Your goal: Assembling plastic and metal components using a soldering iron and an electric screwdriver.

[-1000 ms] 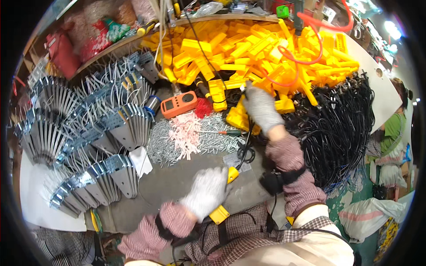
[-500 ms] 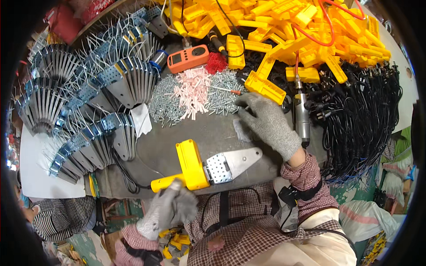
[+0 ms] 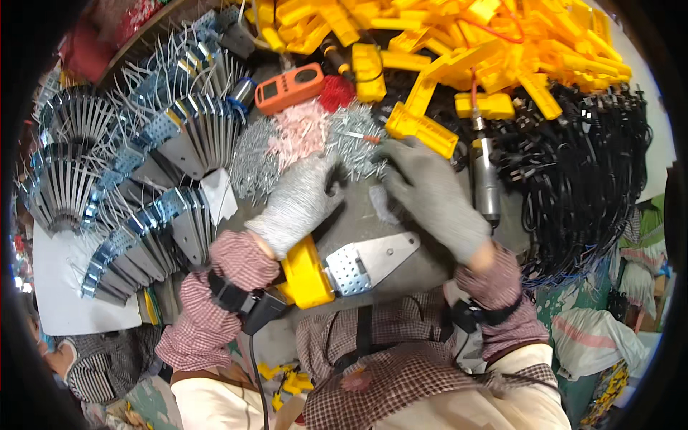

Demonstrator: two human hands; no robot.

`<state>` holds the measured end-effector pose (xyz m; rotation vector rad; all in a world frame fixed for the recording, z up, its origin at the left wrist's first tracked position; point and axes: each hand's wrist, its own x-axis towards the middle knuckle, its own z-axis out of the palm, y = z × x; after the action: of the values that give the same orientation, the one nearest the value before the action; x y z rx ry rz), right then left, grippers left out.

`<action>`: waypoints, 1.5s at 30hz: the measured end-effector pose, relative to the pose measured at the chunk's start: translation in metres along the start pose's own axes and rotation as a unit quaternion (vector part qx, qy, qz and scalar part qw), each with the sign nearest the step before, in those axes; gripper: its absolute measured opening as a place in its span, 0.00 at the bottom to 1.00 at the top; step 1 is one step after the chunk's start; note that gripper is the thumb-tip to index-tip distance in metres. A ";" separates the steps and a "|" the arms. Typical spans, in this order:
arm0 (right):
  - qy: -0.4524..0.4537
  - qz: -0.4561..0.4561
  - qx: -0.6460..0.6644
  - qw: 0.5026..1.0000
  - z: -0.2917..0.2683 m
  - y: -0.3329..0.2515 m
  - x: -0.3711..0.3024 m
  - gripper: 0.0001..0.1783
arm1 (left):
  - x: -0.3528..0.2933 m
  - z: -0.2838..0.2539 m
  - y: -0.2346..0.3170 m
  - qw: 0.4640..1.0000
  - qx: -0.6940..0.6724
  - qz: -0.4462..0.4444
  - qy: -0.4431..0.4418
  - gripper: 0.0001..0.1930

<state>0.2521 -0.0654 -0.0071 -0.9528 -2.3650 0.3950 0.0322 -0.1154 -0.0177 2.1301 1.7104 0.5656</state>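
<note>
My left hand [image 3: 301,197], in a grey knit glove, reaches over the near edge of a pile of silver screws [image 3: 254,158] and pale pink sleeves [image 3: 297,129]. Its thumb and fingers stand apart. Opposite it, my gloved right hand [image 3: 437,197] has its fingertips at the right-hand screws [image 3: 355,154], thumb apart from the fingers; nothing shows in its grip. A thin rod with an orange end [image 3: 369,138] lies on those screws. Below my left wrist lies a yellow tool housing [image 3: 308,272] with a perforated metal guard [image 3: 349,271] and a flat metal plate [image 3: 390,254]; my left forearm covers its handle.
Fanned rows of metal plates with white wires [image 3: 193,136] fill the left. An orange meter [image 3: 290,89] stands behind the sleeves. Yellow plastic housings [image 3: 494,57] heap at the back; black plug cables [image 3: 580,193] lie right. A silver power screwdriver [image 3: 486,183] hangs beside my right hand.
My left hand has left the yellow housing's handle and moved up and forward to the screws and sleeves. My right hand has barely moved, staying by the screw pile.
</note>
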 end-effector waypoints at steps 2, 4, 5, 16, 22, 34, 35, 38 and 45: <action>-0.028 -0.011 0.186 0.982 -0.016 -0.016 -0.031 0.10 | -0.020 -0.017 0.003 0.980 -0.176 -0.045 -0.084 0.08; -0.136 0.102 0.360 0.917 -0.017 -0.025 -0.066 0.11 | -0.024 -0.017 0.010 0.944 -0.277 -0.048 -0.172 0.09; -0.137 0.072 0.373 0.915 -0.007 -0.027 -0.076 0.11 | -0.028 -0.020 0.014 0.922 -0.321 -0.051 -0.209 0.10; -0.131 -0.065 0.348 0.926 0.035 -0.025 -0.097 0.11 | -0.018 -0.039 0.011 0.908 -0.079 0.065 -0.407 0.12; -0.148 -0.105 0.283 0.942 0.035 -0.026 -0.097 0.13 | -0.009 -0.038 0.013 0.886 -0.061 0.098 -0.450 0.10; -0.124 -0.063 0.283 0.949 0.037 -0.036 -0.096 0.11 | -0.011 -0.040 0.021 0.878 0.000 0.119 -0.463 0.11; -0.124 -0.057 0.287 0.948 0.037 -0.036 -0.096 0.09 | -0.015 -0.043 0.022 0.883 0.028 0.130 -0.451 0.12; -0.139 -0.052 0.275 0.950 0.036 -0.036 -0.094 0.09 | -0.042 -0.051 0.027 0.913 0.081 0.158 -0.368 0.20; -0.172 -0.039 0.181 0.968 0.033 -0.064 -0.083 0.10 | -0.104 -0.007 0.021 0.979 0.109 0.114 -0.127 0.36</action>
<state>0.2469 -0.1710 -0.0360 -0.6591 -2.4974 0.9903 0.0265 -0.2209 -0.0105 2.4499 1.4567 0.1556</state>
